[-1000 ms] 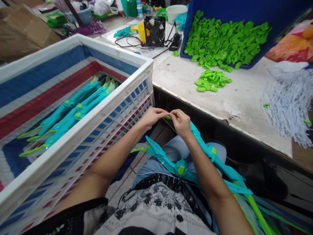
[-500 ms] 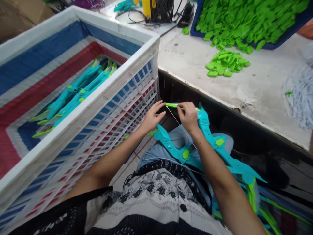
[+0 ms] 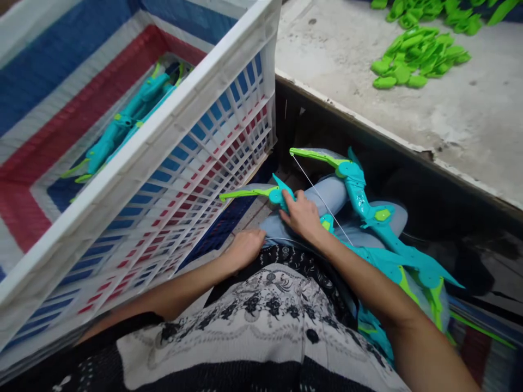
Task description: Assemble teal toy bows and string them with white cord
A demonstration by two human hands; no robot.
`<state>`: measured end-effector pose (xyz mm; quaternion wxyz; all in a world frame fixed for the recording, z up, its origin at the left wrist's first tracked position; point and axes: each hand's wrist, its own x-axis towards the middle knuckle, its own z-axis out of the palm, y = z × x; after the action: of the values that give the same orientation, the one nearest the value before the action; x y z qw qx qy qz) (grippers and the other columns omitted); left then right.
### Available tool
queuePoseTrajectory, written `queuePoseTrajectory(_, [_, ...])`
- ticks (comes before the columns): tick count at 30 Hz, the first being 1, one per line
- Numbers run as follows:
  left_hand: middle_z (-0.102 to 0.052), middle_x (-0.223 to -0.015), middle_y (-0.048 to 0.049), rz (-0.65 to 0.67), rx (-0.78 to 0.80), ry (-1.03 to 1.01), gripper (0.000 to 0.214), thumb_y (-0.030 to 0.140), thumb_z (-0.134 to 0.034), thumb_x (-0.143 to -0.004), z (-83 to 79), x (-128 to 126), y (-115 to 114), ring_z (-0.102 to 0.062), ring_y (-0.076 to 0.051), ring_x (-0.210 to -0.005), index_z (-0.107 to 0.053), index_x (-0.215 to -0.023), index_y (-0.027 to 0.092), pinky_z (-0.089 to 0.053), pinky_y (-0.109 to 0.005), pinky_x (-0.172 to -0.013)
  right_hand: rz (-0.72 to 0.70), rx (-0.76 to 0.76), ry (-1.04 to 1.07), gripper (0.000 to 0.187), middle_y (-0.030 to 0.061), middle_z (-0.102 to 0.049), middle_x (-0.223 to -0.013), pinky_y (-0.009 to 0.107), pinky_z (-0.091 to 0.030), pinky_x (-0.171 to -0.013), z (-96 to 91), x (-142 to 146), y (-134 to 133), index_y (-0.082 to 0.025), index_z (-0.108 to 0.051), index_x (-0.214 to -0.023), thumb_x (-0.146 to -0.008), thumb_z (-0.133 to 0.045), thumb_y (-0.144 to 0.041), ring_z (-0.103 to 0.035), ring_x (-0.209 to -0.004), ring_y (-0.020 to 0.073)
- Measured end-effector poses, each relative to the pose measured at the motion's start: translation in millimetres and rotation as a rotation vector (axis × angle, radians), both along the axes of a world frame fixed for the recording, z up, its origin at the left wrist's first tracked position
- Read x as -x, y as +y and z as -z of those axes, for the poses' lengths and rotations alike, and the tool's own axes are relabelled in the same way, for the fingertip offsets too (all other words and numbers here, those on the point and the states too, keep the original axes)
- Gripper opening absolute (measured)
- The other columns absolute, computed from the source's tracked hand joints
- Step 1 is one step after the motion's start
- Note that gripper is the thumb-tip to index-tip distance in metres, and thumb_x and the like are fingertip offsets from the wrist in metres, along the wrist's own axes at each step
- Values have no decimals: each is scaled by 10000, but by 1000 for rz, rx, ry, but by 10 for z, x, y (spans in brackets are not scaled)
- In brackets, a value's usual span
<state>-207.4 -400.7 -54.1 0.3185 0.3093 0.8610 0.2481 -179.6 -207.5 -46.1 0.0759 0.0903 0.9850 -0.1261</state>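
Observation:
My right hand is closed on the limb of a teal toy bow with a green tip, lying across my lap. Just left of it, my left hand rests on my lap with its fingers curled under; what they hold is hidden. A thin white string runs along my lap between the two hands. A second teal bow with a green tip lies over my right knee, untouched. A taut white string runs down from its tip.
A white lattice crate stands close on my left, lined with a blue and red sack and holding several teal bows. A worn table ahead carries a heap of small green plastic pieces. More bows lie by my right leg.
Both hands let go of the green bow tip and dropped toward my lap. The right hand took hold of the other bow's limb. The view tilted downward.

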Motion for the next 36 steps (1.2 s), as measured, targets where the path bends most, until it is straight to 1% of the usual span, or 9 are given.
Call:
queuePoseTrajectory(3, [-573,-704,-68,-80,-92,-196,127,232,-604,-708,-90,106,16,-566,-248,-812,-536,-604,207,-403,-360,-811,95,55,7,552,172,-535,-1074,352,-440,-641,-64,-11,43,-229,-428,-1351,-838,-555,-390,-603,-784,278])
queuePoseTrajectory(7, [-639,-920,-90,-292,-485,-912,189,276,-598,-676,-420,260,131,-574,-237,-919,-498,-546,181,-417,-390,-865,192,314,3,536,115,-634,-1001,365,-480,-728,-76,-116,96,-256,-501,-1311,-813,-570,-442,-633,-843,275])
queuePoseTrajectory(10, [-596,-667,-47,-406,-759,-1397,258,310,-614,-676,-663,234,349,-579,-198,-695,-447,-526,183,-459,-394,-751,228,579,-3,514,75,-677,-1049,357,-488,-823,3,-186,190,-248,-562,-1258,-777,-608,-427,-634,-955,257])
queuePoseTrajectory(14, [-430,-520,1,-443,-836,-1639,344,431,-628,-733,-748,81,687,-429,-113,-487,-535,-537,164,-366,-261,-507,270,788,-20,522,65,-687,-1083,358,-491,-871,140,-210,340,-204,-592,-1227,-731,-639,-359,-629,-1013,242])
queuePoseTrajectory(17, [-519,-615,-26,-516,-831,-1540,280,416,-691,-707,-685,33,824,-424,-83,-515,-676,-730,138,-293,-214,-481,276,870,-7,534,78,-682,-1099,365,-500,-876,217,-199,406,-173,-596,-1219,-697,-640,-278,-633,-1012,241])
queuePoseTrajectory(21, [-566,-634,-11,-493,-768,-1346,378,298,-748,-685,-621,67,818,-365,-41,-470,-677,-1027,155,-225,-194,-472,287,949,9,543,99,-646,-1175,374,-489,-912,236,-184,419,-154,-607,-1202,-675,-652,-278,-626,-1036,249])
queuePoseTrajectory(28, [-434,-499,37,-439,-715,-1271,267,350,-748,-691,-697,280,572,-294,-39,-434,-591,-692,134,-189,-193,-448,314,1049,-32,571,83,-683,-1094,379,-487,-925,97,-157,437,-149,-616,-1196,-677,-693,-375,-623,-1039,252])
queuePoseTrajectory(33, [-328,-467,90,-854,-979,-879,266,321,-780,-634,-718,650,326,-226,-24,-400,-591,-728,159,-154,-162,-407,362,1142,-186,599,63,-712,-984,309,-561,-665,37,-138,562,-169,-598,-1231,-689,-695,-405,-672,-819,220])
queuePoseTrajectory(36, [-305,-433,105,-1004,-982,-589,297,332,-800,-571,-671,900,299,-206,-21,-380,-625,-727,149,-123,-170,-390,379,1176,-249,608,55,-712,-990,294,-553,-567,54,-122,604,-205,-593,-1240,-683,-702,-421,-672,-733,209])
